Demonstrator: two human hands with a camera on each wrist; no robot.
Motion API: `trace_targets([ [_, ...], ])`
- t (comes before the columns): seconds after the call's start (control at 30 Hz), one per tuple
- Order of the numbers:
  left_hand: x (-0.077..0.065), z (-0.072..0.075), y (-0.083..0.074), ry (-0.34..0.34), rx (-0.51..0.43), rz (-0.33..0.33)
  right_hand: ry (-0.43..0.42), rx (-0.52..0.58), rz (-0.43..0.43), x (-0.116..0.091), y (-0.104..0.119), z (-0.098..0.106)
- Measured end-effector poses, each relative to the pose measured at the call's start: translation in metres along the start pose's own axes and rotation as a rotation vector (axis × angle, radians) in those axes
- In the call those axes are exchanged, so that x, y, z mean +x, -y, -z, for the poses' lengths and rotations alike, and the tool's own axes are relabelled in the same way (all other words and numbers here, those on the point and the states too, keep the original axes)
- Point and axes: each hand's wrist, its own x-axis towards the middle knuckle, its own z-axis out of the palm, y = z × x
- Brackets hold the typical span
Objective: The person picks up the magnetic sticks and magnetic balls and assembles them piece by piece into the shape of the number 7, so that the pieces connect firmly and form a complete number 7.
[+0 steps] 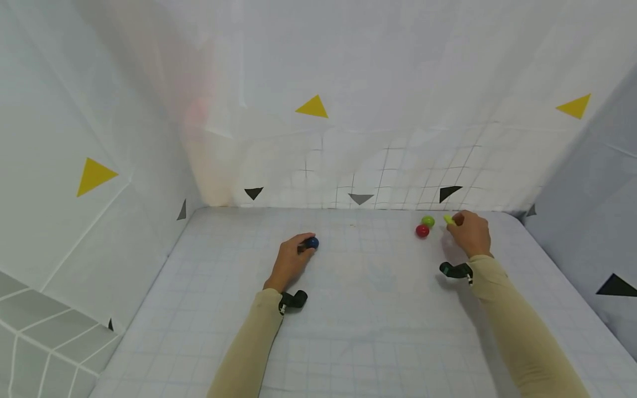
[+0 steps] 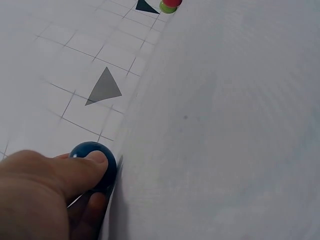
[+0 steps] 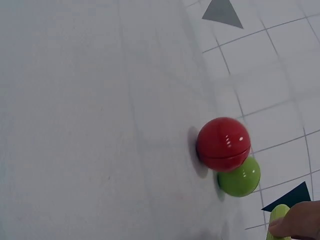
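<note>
My left hand pinches a glossy dark blue ball between thumb and fingers, left of the table's middle. In the left wrist view the thumb presses on the near side of this blue ball, low over the table. On the far right, my right hand holds a small yellow-green piece with a rounded end. Most of that piece is hidden by the fingers, so its kind is unclear. Just left of it, a red ball and a smaller light green ball sit close together.
The white table carries a faint grid and meets a white back wall just beyond the balls. Side walls stand left and right. Yellow, black and grey triangles mark the walls. A small black camera sits on each wrist.
</note>
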Motion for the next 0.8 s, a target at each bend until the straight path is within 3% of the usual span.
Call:
trace_targets([
  [0.47,0.000,0.001,-0.002,-0.003,0.017,0.008,-0.066,0.079,0.064,-0.009,0.021,-0.001],
  [0.8,0.001,0.000,-0.001,-0.003,0.024,0.017,-0.061,0.128,0.110,-0.018,0.048,-0.003],
])
